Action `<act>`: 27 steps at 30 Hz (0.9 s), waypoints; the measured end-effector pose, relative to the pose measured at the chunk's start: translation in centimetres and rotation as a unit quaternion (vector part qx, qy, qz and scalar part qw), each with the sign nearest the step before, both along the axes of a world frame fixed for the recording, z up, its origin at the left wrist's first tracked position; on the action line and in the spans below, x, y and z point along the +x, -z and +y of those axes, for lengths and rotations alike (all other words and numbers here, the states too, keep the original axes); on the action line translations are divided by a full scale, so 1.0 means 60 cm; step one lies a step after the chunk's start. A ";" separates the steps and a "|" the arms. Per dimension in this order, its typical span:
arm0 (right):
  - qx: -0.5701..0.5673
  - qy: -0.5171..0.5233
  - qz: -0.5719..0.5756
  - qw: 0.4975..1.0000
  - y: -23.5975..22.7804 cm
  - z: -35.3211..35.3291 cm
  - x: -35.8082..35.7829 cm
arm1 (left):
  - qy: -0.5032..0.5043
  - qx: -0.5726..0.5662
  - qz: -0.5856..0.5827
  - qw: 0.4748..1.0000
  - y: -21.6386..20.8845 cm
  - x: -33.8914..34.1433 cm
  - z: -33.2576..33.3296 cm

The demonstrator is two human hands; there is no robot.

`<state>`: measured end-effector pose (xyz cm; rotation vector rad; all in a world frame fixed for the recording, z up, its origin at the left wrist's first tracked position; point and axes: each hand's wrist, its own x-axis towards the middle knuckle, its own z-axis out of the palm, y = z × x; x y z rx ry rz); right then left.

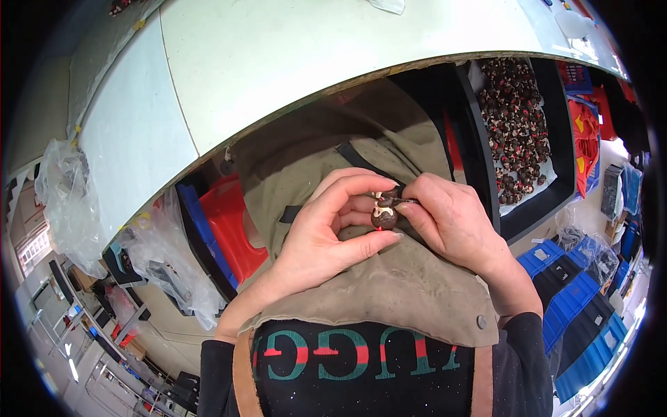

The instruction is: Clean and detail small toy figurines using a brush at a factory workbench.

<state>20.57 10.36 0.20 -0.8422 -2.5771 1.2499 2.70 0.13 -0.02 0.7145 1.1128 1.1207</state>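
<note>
My left hand (321, 226) is closed around a small round brown figure (383, 217) with cream and red details, gripped between thumb and fingers in front of my apron. The fingertips of my right hand (455, 221) meet it from the right side, pinching a thin dark tool (406, 201) whose tip lies against the figure's upper part. Exactly what kind of tool it is cannot be made out, since most of it is hidden in the fingers. Both hands are over my lap, just below the table's near edge.
A pale worktable (313, 42) curves across the top. On the right, a black tray (533, 217) holds many similar brown figures. Blue crates (573, 288) are stacked at the lower right. Clear plastic bags (73, 201) hang at the left, and something red (233, 215) stands under the table.
</note>
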 end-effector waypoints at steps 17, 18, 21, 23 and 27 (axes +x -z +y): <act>0.058 -0.047 -0.006 0.997 0.002 0.007 -0.011 | 0.002 -0.009 -0.002 1.000 0.004 -0.003 -0.004; 0.058 -0.046 -0.006 0.997 0.002 0.009 -0.011 | 0.005 -0.007 0.003 1.000 0.004 -0.004 -0.003; 0.011 -0.058 -0.003 0.998 0.001 0.012 -0.009 | 0.009 0.001 0.007 1.000 0.005 -0.005 -0.003; -0.032 -0.069 0.014 0.997 -0.001 0.015 -0.006 | 0.010 0.007 0.006 1.000 0.007 -0.005 -0.002; -0.037 -0.031 0.050 0.998 0.006 0.013 0.000 | 0.005 0.005 0.001 1.000 0.009 -0.005 -0.003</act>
